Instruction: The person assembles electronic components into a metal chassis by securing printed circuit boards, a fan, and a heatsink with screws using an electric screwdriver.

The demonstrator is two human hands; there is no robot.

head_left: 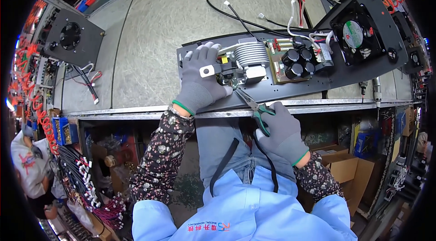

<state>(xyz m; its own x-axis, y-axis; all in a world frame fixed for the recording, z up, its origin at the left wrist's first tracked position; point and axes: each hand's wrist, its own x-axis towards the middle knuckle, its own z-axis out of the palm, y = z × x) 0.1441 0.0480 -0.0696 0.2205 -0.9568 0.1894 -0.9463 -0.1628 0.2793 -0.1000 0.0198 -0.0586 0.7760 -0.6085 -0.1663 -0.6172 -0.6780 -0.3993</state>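
Observation:
My left hand (199,77), in a grey glove, lies over the left end of a black metal chassis panel (290,90). Its fingers are stretched out over small circuit parts, with the thumb near the panel's front; a silver tab with a hole (207,71) shows against the glove. My right hand (284,133), also gloved, is closed around green-handled pliers (262,115). Their narrow jaws point up and left to the panel's front, near my left thumb. Beside my left hand sits a thick silver wire coil (251,54). Further right is a circuit board with black capacitors (298,63).
A black fan (359,34) is mounted in the panel's raised right end. Loose cables (245,19) stretch behind the panel. Another fan housing (72,36) stands at the left of the metal workbench (150,59). Below are an open cardboard box (343,168) and a wire bundle (84,168).

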